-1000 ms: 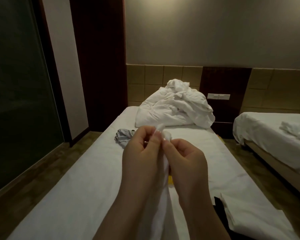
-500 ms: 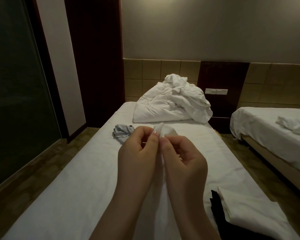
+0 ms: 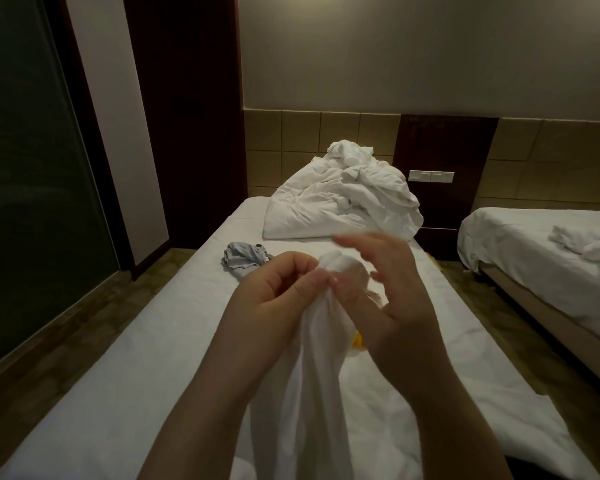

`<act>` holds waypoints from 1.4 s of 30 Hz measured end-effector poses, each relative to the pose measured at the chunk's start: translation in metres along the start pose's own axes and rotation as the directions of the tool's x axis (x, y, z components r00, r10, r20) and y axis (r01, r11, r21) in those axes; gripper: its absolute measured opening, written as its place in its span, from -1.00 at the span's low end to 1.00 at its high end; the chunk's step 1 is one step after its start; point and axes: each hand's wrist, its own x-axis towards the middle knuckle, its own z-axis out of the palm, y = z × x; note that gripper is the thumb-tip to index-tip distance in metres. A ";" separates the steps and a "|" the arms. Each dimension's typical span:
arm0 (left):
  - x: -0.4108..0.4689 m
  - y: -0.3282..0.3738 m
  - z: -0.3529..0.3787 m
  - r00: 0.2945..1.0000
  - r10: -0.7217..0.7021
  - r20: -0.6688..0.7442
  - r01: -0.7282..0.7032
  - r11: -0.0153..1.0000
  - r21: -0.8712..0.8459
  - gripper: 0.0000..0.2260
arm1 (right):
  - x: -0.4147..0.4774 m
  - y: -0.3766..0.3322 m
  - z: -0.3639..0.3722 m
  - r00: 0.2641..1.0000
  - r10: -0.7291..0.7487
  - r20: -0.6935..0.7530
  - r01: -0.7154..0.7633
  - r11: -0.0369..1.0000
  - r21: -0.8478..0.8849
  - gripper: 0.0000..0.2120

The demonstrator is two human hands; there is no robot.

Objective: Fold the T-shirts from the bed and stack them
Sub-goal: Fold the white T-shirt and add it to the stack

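The white T-shirt [image 3: 312,393] hangs bunched over the middle of the bed [image 3: 136,358], its long axis rising from the near edge to a gathered top pinched by the left hand [image 3: 274,306]. The right hand [image 3: 392,299], pinching half a second ago, now spreads loose beside it (blurred). A grey garment [image 3: 245,259] lies near the left edge, with a crumpled duvet [image 3: 336,206] at the far end.

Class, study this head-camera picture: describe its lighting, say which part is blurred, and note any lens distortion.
Head view: the light is dim and warm, brightest on the wall at the top. Head view: the right hand is smeared by motion blur at its fingers, while the left hand pinching the white shirt looks sharper. Head view: the wide lens makes the dark frame at the left lean.
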 end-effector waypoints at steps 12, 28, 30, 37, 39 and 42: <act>0.002 -0.010 0.003 0.999 0.054 -0.002 -0.052 0.984 0.168 -0.81 | 0.011 0.009 -0.012 0.989 0.026 0.143 -0.032 0.998 0.045 -0.88; 0.045 -0.019 0.001 0.995 0.079 0.066 -0.103 0.736 0.669 -0.57 | 0.120 -0.020 -0.053 0.974 -0.179 0.138 0.222 0.877 -0.427 -0.88; 0.047 -0.031 0.001 0.995 0.094 0.014 -0.079 0.745 0.663 -0.65 | 0.132 -0.023 -0.061 0.973 -0.187 0.133 0.227 0.871 -0.436 -0.88; 0.052 -0.070 0.001 0.992 -0.124 -0.012 0.117 0.903 0.414 -0.62 | 0.157 -0.027 -0.088 0.972 -0.202 0.124 0.237 0.824 -0.514 -0.87; 0.055 -0.072 -0.004 0.986 -0.164 0.043 0.131 0.901 0.413 -0.63 | 0.159 -0.024 -0.098 0.976 -0.137 0.170 0.211 0.795 -0.568 -0.84; 0.067 -0.058 -0.029 0.978 -0.189 0.090 0.146 0.923 0.356 -0.78 | 0.160 -0.023 -0.119 0.962 0.061 0.267 0.144 0.719 -0.680 -0.63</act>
